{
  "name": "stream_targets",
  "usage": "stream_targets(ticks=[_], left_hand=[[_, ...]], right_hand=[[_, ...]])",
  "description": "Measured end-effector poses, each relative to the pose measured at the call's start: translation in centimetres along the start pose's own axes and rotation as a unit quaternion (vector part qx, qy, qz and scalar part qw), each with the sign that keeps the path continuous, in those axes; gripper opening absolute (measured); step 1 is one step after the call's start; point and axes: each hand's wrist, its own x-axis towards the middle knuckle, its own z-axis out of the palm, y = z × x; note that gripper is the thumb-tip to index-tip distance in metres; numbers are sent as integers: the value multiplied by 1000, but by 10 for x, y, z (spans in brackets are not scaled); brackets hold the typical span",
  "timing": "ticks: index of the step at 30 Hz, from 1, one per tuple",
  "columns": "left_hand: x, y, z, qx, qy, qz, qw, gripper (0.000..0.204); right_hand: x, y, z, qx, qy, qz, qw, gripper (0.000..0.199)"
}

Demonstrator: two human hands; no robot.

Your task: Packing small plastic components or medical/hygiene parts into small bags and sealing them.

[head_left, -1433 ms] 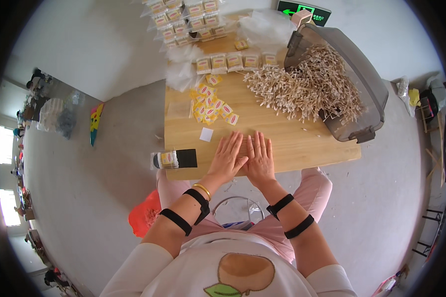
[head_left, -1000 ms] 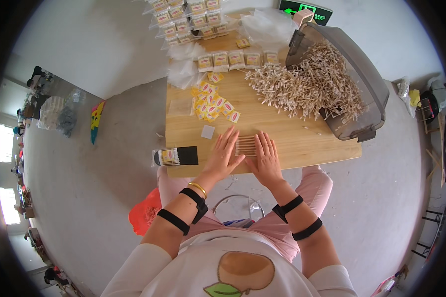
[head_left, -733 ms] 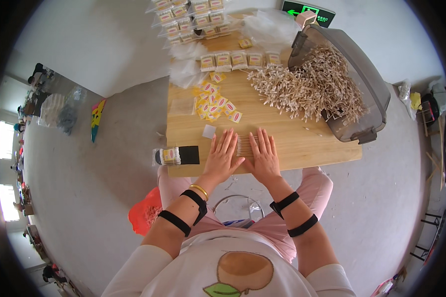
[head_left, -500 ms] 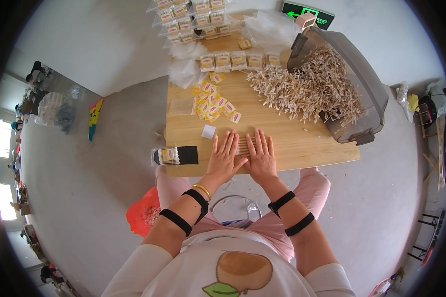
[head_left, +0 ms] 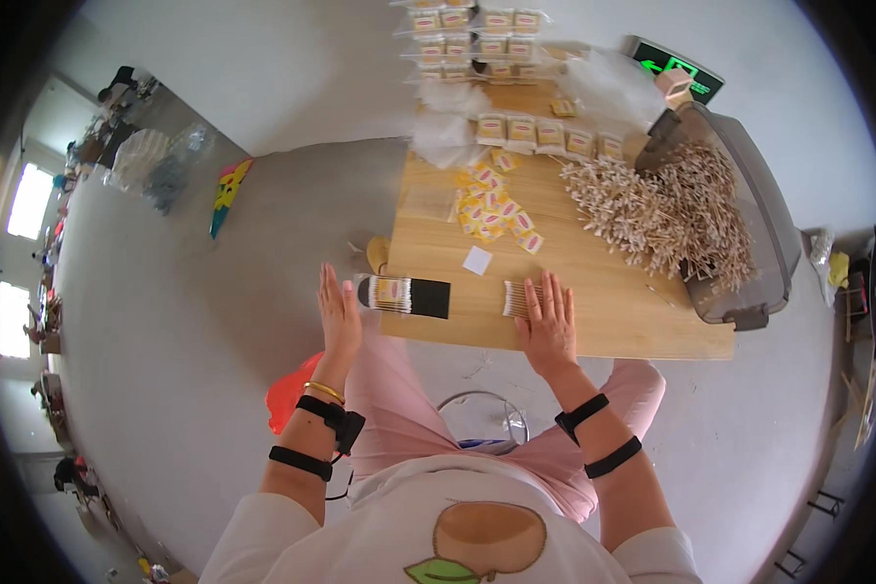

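Observation:
My right hand (head_left: 552, 326) lies flat on a small row of cotton swabs (head_left: 517, 300), covering the row's right part; its fingers are stretched out. Beyond the table's left edge, my left hand (head_left: 338, 310) is held upright with straight fingers and nothing in it. Beside that hand, a clear packet of cotton swabs (head_left: 391, 293) with a yellow label lies on a black strip (head_left: 430, 299). I cannot tell whether the hand touches the packet. A white square card (head_left: 477, 260) rests between the packet and the swab row, a little farther back.
Yellow and white label cards (head_left: 496, 210) are scattered behind the white card. A large heap of loose cotton swabs (head_left: 667, 214) spills from a tipped grey bin (head_left: 764, 219) at the right. Filled packets (head_left: 522, 131) line the back, with clear plastic bags (head_left: 448, 127) beside them.
My left hand has left the swab row and moved left to beside the packet. My right hand stays on the swabs. The whole view has turned left.

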Motion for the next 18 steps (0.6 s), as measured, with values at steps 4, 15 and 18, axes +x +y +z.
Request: stream_targets(ticks=[4,15,18], left_hand=[[3,-25,6,-19,-65,-99,993,79],[1,41,20,183,-53,184,964,65],[-4,43,23,194,-20,185,963,60]], right_hand=[[18,-54,19,13,-25,-33,999,68],[39,-94,34,24,-28,-43,998,68],[40,-99,34,25,-35,-49,998,69]])
